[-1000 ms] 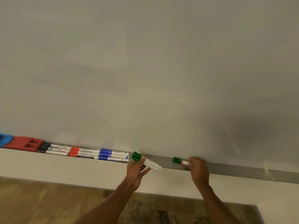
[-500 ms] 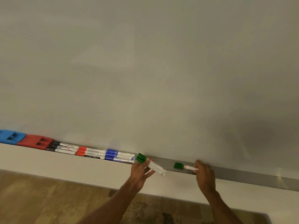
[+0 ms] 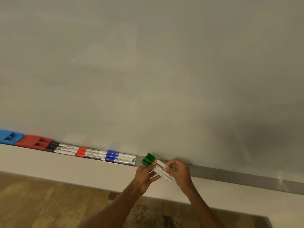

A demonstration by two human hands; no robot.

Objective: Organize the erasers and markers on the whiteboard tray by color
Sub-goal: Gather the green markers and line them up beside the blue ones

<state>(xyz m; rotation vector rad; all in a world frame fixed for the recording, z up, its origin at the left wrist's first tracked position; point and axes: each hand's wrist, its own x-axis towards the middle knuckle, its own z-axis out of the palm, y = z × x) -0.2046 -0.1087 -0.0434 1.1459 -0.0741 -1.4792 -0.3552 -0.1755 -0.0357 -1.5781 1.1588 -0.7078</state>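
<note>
Three green-capped markers (image 3: 158,167), slim white cylinders, are gripped near the caps by the left hand (image 3: 144,176) and pinched at the barrels by the right hand (image 3: 180,173), just before the edge of the smooth metal tray (image 3: 230,176), right of the blue-capped markers (image 3: 113,156).

Frame edge cut the blue eraser (image 3: 8,137) at the left end of the tray (image 3: 230,176). Above the tray, the left hand (image 3: 144,177) and right hand (image 3: 181,174) partly hid the green markers (image 3: 158,167); label print was too small to read.

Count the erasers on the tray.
2: the blue eraser at the far left, cut by the frame edge, and the red eraser beside it, rightward. More may lie beyond the frame.
</note>
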